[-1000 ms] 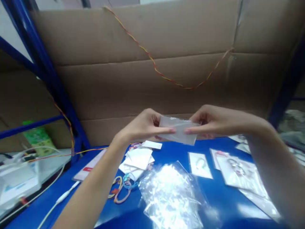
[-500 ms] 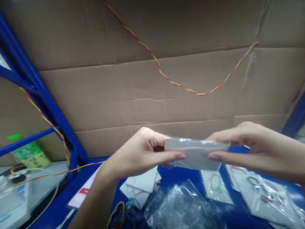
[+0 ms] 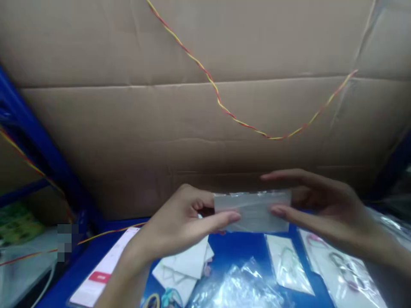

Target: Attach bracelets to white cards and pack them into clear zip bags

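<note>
A flat white card in a clear plastic bag [image 3: 253, 216] is held up between my hands over the blue tabletop. My left hand [image 3: 192, 216] pinches its left end, thumb in front and fingers behind. My right hand [image 3: 324, 209] grips the right end with its thumb on the front face and some fingers behind, while the index finger is lifted above the top edge. Below lies a heap of clear plastic bags [image 3: 240, 288]. White cards [image 3: 189, 263] are stacked under my left forearm. To the right is a bagged card with a looped band [image 3: 287, 263].
More bagged cards with bands [image 3: 346, 273] lie at the right. A phone-like slab with a red mark [image 3: 105, 265] is by my left forearm. Cardboard [image 3: 144, 128] forms the back wall, with a red-yellow twisted wire [image 3: 218, 100] across it. A blue frame post [image 3: 48, 149] stands left.
The view has shifted. My right index finger has risen off the bagged card, and its thumb stays on the front. My left hand keeps its hold.
</note>
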{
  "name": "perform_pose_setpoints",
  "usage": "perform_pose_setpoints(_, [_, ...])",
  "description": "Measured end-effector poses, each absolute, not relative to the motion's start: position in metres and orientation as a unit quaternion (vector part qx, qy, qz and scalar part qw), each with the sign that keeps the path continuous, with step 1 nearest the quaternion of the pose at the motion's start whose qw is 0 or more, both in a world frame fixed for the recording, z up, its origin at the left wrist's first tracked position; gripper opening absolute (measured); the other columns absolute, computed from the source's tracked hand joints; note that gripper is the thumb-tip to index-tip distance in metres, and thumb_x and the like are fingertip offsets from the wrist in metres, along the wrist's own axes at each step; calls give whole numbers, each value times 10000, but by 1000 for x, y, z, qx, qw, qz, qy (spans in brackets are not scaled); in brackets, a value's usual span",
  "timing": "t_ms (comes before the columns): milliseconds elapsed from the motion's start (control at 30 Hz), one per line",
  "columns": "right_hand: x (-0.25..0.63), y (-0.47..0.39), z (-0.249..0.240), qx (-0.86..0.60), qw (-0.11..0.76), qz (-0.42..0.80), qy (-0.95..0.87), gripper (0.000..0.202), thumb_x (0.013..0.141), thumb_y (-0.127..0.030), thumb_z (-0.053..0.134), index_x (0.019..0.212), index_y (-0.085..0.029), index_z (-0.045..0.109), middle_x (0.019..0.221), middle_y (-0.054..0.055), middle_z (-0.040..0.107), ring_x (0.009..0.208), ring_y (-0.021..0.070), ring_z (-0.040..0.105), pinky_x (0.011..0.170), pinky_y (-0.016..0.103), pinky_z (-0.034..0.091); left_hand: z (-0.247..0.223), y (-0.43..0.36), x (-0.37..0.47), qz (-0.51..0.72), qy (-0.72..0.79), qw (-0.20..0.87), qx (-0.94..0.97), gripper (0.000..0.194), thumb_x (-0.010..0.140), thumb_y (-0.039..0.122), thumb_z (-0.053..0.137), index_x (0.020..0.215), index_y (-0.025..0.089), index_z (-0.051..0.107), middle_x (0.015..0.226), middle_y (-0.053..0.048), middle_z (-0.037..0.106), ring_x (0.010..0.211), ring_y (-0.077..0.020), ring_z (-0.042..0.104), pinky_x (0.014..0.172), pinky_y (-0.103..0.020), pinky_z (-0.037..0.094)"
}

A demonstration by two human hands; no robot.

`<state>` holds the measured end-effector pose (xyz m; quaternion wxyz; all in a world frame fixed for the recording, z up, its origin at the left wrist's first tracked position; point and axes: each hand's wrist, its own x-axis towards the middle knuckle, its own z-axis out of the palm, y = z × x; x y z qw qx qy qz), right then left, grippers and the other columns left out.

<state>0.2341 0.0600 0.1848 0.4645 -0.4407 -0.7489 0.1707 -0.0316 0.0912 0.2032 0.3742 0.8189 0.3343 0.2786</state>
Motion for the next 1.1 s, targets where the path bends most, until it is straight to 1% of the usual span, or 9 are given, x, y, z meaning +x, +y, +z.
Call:
perform_pose_setpoints(100, [238,60,181,-385,481,155,-772,477,933,-326,726,1394,-302,605,675,-24,721,504,137,664,452,185,531,202,91,-25,304,338,430,780,317,925,424,689,784,146,750,704,-21,698,652,-137,622,579,-192,476])
perform_pose_setpoints(200, [244,60,181,-338,499,57,-796,388,948,-286,707,1328,-343,655,1049,42,797,818,203,783,699,245,646,198,89,-17,348,330,486,731,307,909,421,712,788,140,726,704,-26,701,629,-141,641,566,-199,513])
perform_pose_setpoints(333, [250,61,186,-272,411,-35,-869,608,773,-574,828,1310,-318,700,1633,105,403,1339,389,582,995,417,605,196,85,-12,389,316,533,681,291,892,427,737,861,138,728,699,-24,697,554,-130,623,502,-204,519])
perform_pose_setpoints(400, [251,63,188,-257,397,-70,-878,526,836,-474,808,1327,-319,698,1708,88,229,1423,388,492,1035,445,576,198,84,-12,388,327,551,662,318,869,448,760,859,132,728,703,-36,704,540,-128,618,477,-194,493])
perform_pose_setpoints(500, [251,66,190,-224,425,-115,-870,325,959,-158,629,1218,-308,756,1623,86,427,1423,320,509,1086,456,535,200,84,-13,359,348,586,638,357,852,485,770,888,132,730,711,-48,718,536,-131,624,469,-190,477])
perform_pose_setpoints(600, [251,69,194,-203,430,-123,-871,270,961,-138,604,1088,-287,790,1290,70,737,1252,308,667,1094,474,533,199,87,-13,334,346,617,622,366,850,494,771,918,137,727,719,-43,727,538,-125,625,475,-179,472])
perform_pose_setpoints(667, [251,70,197,-192,422,-123,-877,204,951,-159,637,1053,-266,777,1117,58,800,1127,303,733,1070,469,547,198,90,-13,319,344,632,617,370,840,494,779,898,132,724,698,-39,725,516,-120,613,475,-179,470])
perform_pose_setpoints(900, [226,66,193,-167,430,-78,-884,162,937,-78,544,860,-190,631,824,56,713,769,182,680,768,328,546,193,99,-19,256,346,636,641,491,886,580,681,745,111,713,566,-67,685,420,-116,567,417,-181,395])
perform_pose_setpoints(1100, [216,61,187,-213,391,-19,-895,216,918,-43,465,801,-205,549,707,5,555,634,143,513,563,264,388,197,100,-27,207,349,636,656,484,870,581,692,718,122,691,584,-45,664,413,-102,515,453,-205,393])
